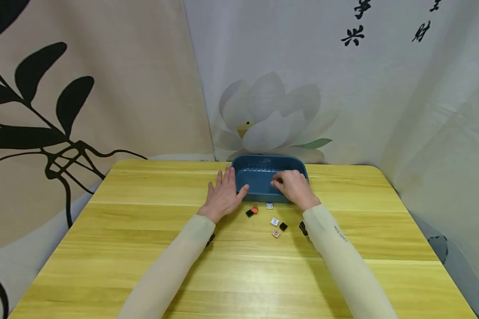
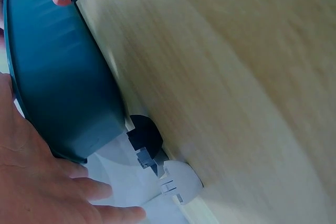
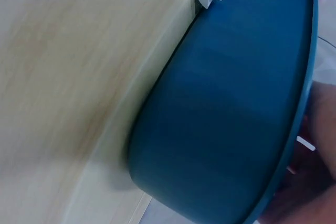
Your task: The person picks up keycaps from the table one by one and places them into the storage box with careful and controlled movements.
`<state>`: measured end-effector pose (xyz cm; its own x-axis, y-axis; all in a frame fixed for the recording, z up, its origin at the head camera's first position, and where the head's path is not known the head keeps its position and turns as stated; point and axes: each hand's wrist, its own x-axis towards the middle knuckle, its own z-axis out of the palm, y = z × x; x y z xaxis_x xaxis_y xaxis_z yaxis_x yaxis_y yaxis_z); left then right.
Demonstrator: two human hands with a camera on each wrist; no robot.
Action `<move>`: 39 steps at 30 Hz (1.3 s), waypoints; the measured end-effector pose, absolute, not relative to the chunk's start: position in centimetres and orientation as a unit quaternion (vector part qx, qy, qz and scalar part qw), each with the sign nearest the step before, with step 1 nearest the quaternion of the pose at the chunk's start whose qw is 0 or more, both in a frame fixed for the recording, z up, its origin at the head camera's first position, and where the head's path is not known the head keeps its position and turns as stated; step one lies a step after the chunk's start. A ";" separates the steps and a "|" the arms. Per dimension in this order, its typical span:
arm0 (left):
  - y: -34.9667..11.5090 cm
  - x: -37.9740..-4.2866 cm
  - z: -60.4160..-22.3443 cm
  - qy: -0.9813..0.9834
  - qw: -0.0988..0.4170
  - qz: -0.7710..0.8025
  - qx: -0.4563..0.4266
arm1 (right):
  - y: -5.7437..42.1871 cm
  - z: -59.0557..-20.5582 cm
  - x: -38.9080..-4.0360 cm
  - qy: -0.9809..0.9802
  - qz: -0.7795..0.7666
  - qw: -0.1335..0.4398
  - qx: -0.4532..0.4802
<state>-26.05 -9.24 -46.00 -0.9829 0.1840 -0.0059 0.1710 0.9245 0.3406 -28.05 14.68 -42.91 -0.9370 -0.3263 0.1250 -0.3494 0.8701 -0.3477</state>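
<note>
A blue rectangular tray (image 1: 263, 197) stands at the table's far edge. My left hand (image 1: 223, 195) lies with straight, spread fingers against its left side; the left wrist view shows these fingers past the tray's corner. My right hand (image 1: 295, 186) reaches over the tray's right part, thumb and fingertips curled together on a small keycap, mostly hidden by the fingers. In front of the tray lie loose keycaps: an orange one (image 1: 255, 209) against a black one (image 1: 249, 213), a white one (image 1: 269, 206) close to the tray wall, and another white (image 1: 275, 221), a black (image 1: 283, 226) and a beige one (image 1: 276, 233) nearer me.
Beside the tray's left end, the left wrist view shows a dark keycap (image 2: 147, 134) and a white keycap (image 2: 181, 183). The wooden table (image 1: 239, 274) runs up to a printed curtain (image 1: 143, 88) behind the tray.
</note>
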 end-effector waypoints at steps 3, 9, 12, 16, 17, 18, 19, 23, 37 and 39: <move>-9.1 -26.1 -46.0 0.981 0.019 0.171 0.090 | 14.8 -43.0 -28.1 -0.966 0.189 0.021 0.174; -9.0 -26.0 -45.9 0.982 0.019 0.168 0.088 | 15.3 -42.9 -27.7 -0.965 0.184 0.049 0.178; -9.1 -26.0 -45.9 0.982 0.022 0.169 0.087 | 15.6 -42.5 -26.9 -0.964 0.183 0.067 0.178; -9.2 -26.0 -45.8 0.981 0.026 0.172 0.088 | 15.8 -42.0 -25.6 -0.959 0.181 0.097 0.194; -9.3 -26.0 -45.8 0.980 0.026 0.174 0.089 | 15.9 -41.9 -25.3 -0.957 0.181 0.107 0.200; -9.3 -26.0 -45.8 0.980 0.027 0.174 0.090 | 15.9 -41.8 -24.9 -0.954 0.181 0.118 0.207; -9.3 -26.1 -45.9 0.980 0.026 0.173 0.091 | 16.0 -41.8 -24.5 -0.951 0.181 0.127 0.214; -9.3 -26.1 -46.0 0.980 0.022 0.172 0.097 | 16.2 -41.7 -22.9 -0.939 0.186 0.155 0.244; -9.1 -26.2 -46.1 0.981 0.015 0.167 0.096 | 16.3 -41.8 -19.0 -0.925 0.162 0.163 0.304; -9.1 -26.2 -46.2 0.981 0.014 0.167 0.096 | 16.4 -41.9 -18.6 -0.922 0.155 0.161 0.315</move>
<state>-26.18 -9.08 -46.16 -0.9811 0.1935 0.0054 0.1844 0.9257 0.3303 -18.57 16.37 -41.93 -0.7493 -0.5315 0.3951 -0.6313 0.7534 -0.1837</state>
